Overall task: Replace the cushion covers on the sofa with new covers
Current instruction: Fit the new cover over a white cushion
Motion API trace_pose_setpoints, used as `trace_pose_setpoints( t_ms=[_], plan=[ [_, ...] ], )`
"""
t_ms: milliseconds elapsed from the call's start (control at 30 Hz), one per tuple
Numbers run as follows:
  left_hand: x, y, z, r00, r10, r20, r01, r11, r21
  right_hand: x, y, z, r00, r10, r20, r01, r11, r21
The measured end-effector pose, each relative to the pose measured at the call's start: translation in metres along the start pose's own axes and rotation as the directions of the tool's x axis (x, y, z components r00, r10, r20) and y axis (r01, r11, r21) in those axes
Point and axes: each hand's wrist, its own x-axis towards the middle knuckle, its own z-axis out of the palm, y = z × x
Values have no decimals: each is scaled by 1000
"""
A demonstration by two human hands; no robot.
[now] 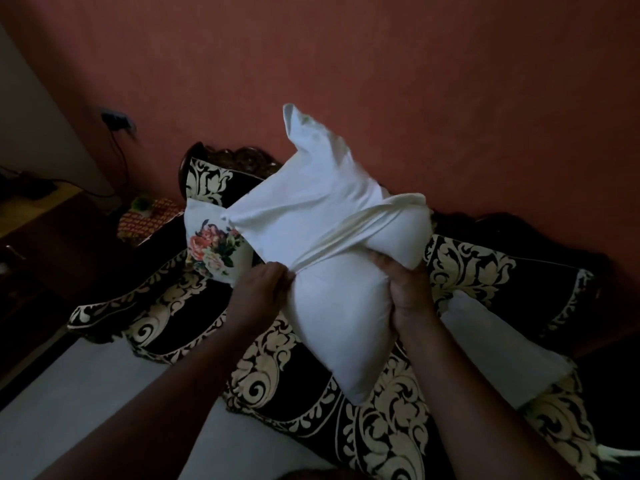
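Cushion before floral pillow

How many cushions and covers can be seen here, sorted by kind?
Bare white cushions: 2, one held, one lying on the sofa
Floral-print cushions: 1
Plain white covers, partly on the held cushion: 1
Total: 4

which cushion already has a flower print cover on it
The floral cushion leaning on the sofa back, left of the hands. The cushion being held and the one lying at right are plain white.
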Motion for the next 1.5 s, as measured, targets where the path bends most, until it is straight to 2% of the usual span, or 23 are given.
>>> trace_pose_setpoints(
  t_ms=[67, 133, 167, 200, 267, 300, 333, 400, 467, 567, 667, 733, 833, 933, 1033, 1100, 1167, 1233, 1300, 1367, 1433, 1500],
  plan=[
    [2, 16, 7, 989, -128, -79, 119, 987, -111, 3, 2, -9, 998, -59, -31, 60, 998, 25],
    [12, 30, 9, 922, -323, -211, 254, 919, -300, 2, 11, -24, 999, -32, 3, 32, 999, -1],
    [17, 37, 9, 889, -384, -248, 281, 888, -364, -4, 19, -32, 997, 73, 29, -71, 996, -59],
    [22, 43, 10, 874, -410, -262, 297, 876, -381, -13, 31, -37, 966, 254, 36, -248, 961, -119],
    [27, 53, 18, 902, -358, -240, 279, 909, -309, -35, 54, -37, 798, 591, 114, -568, 802, -186],
    [25, 56, 24, 930, -297, -217, 243, 939, -242, -45, 62, -32, 727, 675, 123, -650, 735, -193],
    [21, 57, 30, 954, -228, -193, 197, 966, -168, -52, 63, -23, 689, 717, 106, -695, 695, -182],
    [15, 51, 37, 983, -128, -131, 120, 990, -68, -58, 61, -7, 673, 739, 2, -731, 666, -147],
    [13, 40, 38, 991, -118, -55, 115, 992, -55, -56, 61, -2, 718, 691, -89, -696, 715, -65],
    [9, 20, 39, 986, -158, 58, 158, 987, -3, -49, 61, -5, 805, 570, -166, -566, 821, 73],
    [-11, -10, 44, 925, -307, 224, 322, 946, -36, -43, 54, -10, 849, 499, -174, -488, 867, 101],
    [-21, -22, 48, 877, -291, 383, 366, 920, -141, -40, 52, -19, 852, 492, -177, -473, 870, 141],
    [-18, -13, 47, 896, -131, 424, 210, 967, -145, -36, 58, -26, 871, 398, -287, -364, 916, 166],
    [-17, 10, 46, 914, -21, 404, 96, 982, -166, -33, 60, -18, 863, 189, -469, -150, 981, 119],
    [-29, 43, 41, 942, 22, 335, 78, 956, -282, -30, 50, -10, 819, -117, -562, 58, 991, -121],
    [-37, 74, 35, 943, 96, 320, 20, 940, -341, -23, 63, -17, 801, -192, -567, 84, 974, -210],
    [-44, 103, 30, 919, 243, 311, -127, 928, -349, -23, 83, -23, 890, -130, -438, 32, 974, -224],
    [-41, 109, 30, 903, 309, 298, -232, 935, -267, -27, 84, -20, 924, -40, -379, -55, 970, -235],
    [-33, 91, 26, 953, 180, 243, -151, 979, -137, -27, 69, -13, 912, -125, -390, 54, 981, -188],
    [-23, 63, 13, 986, -49, 161, 66, 992, -103, -23, 61, -8, 936, -68, -345, 51, 997, -60],
    [-10, 44, 3, 975, -191, 114, 211, 957, -202, -26, 64, -10, 977, 25, -211, -21, 1000, 20],
    [12, 43, 0, 935, -302, 188, 348, 885, -310, -39, 67, -9, 990, 69, -125, -71, 997, -10]
  ],
)
